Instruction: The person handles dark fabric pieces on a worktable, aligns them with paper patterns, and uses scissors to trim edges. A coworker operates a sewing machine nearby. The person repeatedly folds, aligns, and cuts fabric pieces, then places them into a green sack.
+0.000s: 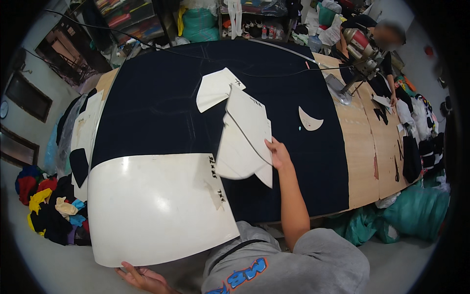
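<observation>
A large white card sewing pattern (156, 206) with handwritten marks lies over the near left of a dark navy cloth (156, 112), overhanging the table's front edge. My left hand (142, 278) grips its lower edge, fingers closed at the rim. Farther right, my right hand (279, 153) is closed on the right edge of some smaller white pattern pieces (245, 132), which overlap one another and are tilted above the cloth. Just behind them, another white pattern piece (215, 90) rests on the cloth. A small curved pattern piece (310, 119) lies to the right, beside a tiny light-blue bit.
At the table's right stands a cloth-cutting machine (360, 54), its cable crossing the cloth. A co-worker (387, 36) is beside it. Scissors (396, 169) lie on the bare wooden tabletop (360, 147). Coloured fabric scraps (54, 206) are heaped at left, green sacks (411, 213) at right.
</observation>
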A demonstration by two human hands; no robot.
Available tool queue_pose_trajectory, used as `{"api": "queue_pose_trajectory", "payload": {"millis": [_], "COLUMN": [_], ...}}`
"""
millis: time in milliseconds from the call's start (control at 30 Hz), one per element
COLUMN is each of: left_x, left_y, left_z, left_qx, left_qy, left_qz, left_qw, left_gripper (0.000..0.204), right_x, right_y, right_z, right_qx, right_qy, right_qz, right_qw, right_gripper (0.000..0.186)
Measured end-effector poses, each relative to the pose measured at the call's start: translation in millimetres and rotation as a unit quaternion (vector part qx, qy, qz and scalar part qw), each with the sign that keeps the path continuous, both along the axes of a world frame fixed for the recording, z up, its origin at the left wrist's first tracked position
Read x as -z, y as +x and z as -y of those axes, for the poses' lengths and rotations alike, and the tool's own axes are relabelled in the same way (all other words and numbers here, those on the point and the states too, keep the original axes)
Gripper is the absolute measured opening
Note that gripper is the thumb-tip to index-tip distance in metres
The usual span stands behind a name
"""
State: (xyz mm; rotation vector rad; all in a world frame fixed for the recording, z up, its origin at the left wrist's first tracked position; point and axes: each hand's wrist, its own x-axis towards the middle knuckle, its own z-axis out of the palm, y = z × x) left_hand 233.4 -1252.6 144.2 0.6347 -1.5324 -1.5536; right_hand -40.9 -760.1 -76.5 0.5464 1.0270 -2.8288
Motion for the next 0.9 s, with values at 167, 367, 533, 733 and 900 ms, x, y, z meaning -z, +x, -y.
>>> {"api": "queue_pose_trajectory", "payload": {"millis": [167,367,533,733,900], "left_x": [0,-11,4,20,71], "left_y": [-3,-3,19,12,-5], "left_z": [-21,-101,-184,-265,-304], "left_qx": [0.039,0.192,0.418,0.634,0.732], "left_qy": [0.047,0.137,0.216,0.223,0.239], "left_qz": [-0.004,0.020,0.116,0.269,0.334], "left_qw": [0.998,0.972,0.875,0.690,0.544], "left_gripper": [0.071,0.058,0.053,0.039,0.050], "right_x": [-4,-54,-119,-220,-206], "right_y": [82,152,229,293,276], "right_z": [-28,-115,-247,-303,-286], "right_qx": [0.040,0.083,0.312,0.246,0.086], "right_qy": [0.055,0.118,0.178,0.165,0.059], "right_qz": [0.039,-0.048,-0.058,-0.215,-0.282], "right_qw": [0.997,0.988,0.931,0.931,0.954], "right_gripper": [0.057,0.055,0.077,0.052,0.050]}}
